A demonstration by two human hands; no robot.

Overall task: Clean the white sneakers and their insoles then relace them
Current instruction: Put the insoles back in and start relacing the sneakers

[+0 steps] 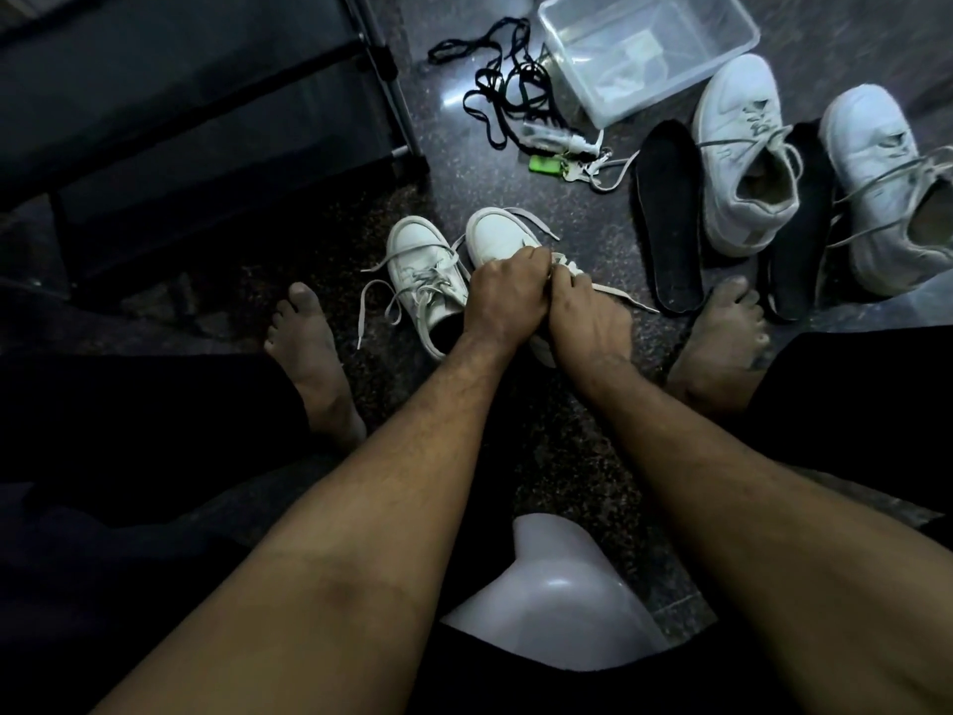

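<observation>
Two small white sneakers stand on the dark floor between my bare feet. The left small sneaker [423,273] is laced, its grey lace ends trailing loose. Over the right small sneaker [497,234] both my hands work. My left hand [503,296] has its fingers curled on the white lace [616,294] at the tongue. My right hand [588,309] pinches the same lace beside it; one end runs out to the right. Most of that shoe is hidden under my hands.
Two bigger white sneakers [742,152] [887,193] and two black insoles [668,214] [799,270] lie at right. A clear plastic tub [711,69], black laces [495,95], keys with a green tag [546,163] lie behind. A dark rack [206,95] stands at left. A white stool [546,596] is beneath me.
</observation>
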